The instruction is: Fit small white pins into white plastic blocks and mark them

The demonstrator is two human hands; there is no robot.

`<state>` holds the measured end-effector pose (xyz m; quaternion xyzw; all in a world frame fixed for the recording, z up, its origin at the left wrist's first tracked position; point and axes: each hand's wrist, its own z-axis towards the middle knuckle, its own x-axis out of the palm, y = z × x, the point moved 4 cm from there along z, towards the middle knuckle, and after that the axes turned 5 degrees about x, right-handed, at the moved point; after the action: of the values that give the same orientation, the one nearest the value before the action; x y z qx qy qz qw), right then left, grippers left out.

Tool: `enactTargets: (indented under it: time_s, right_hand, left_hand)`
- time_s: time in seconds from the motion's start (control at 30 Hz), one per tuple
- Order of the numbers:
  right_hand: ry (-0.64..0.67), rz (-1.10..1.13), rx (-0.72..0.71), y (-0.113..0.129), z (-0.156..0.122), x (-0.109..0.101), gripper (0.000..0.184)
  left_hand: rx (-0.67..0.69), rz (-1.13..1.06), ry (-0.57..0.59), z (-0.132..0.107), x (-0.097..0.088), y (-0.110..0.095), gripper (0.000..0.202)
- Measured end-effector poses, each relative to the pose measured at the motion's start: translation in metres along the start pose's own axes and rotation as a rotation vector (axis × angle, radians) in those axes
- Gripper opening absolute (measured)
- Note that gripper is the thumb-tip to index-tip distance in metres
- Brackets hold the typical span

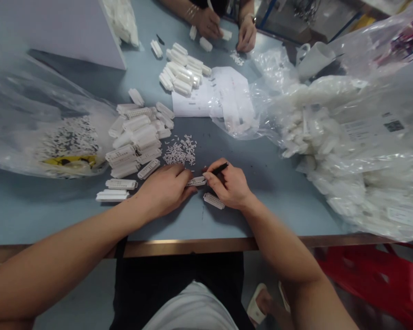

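Note:
My left hand (168,187) is closed on a white plastic connector housing (197,181) with rows of small holes, held just above the blue-grey table. In my right hand (231,184) is a slim black pen-like tool (220,168), pinched between thumb and fingers, its tip at the housing's right end. Another white housing (214,200) lies on the table just below my right hand. Beyond my left hand is a loose pile of tiny white pieces (181,150). A heap of white housings (137,133) lies to the left of that pile.
At left lies a clear bag (69,137) of tiny pieces with a yellow-black item. Large plastic bags (351,146) of white parts fill the right. Printed paper (192,101) lies beyond, beside more housings (182,68). Across the table, a co-worker's hands (209,23) handle similar parts.

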<state>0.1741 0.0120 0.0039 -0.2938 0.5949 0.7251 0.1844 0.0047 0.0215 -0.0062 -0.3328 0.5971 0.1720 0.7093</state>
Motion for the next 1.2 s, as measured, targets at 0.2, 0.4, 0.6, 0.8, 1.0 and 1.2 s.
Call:
enactTargets:
  time_s: [0.2,0.4,0.6,0.8,1.0,1.2]
  right_hand:
    - [0.013,-0.032,-0.026,0.001,0.000,0.001,0.015]
    - [0.004,-0.073,-0.119,0.002,0.001,0.002,0.011]
    - [0.057,-0.131,-0.172,0.001,0.000,0.007,0.013]
    - [0.101,-0.138,-0.216,0.003,0.000,0.011,0.014]
    - [0.000,-0.008,-0.019,-0.002,0.000,-0.001,0.016]
    - [0.018,-0.002,0.003,-0.001,0.000,-0.002,0.017]
  left_hand:
    - [-0.007,-0.011,0.019,0.000,0.000,0.000,0.030]
    - [-0.011,-0.005,0.018,0.000,0.000,0.000,0.030]
    - [-0.011,0.001,0.003,-0.001,0.002,0.001,0.030]
    - [-0.003,0.012,-0.013,-0.002,0.002,0.001,0.030]
    - [-0.009,0.003,-0.009,-0.001,0.002,0.001,0.027]
    - [-0.024,-0.024,0.007,-0.001,0.000,0.001,0.028]
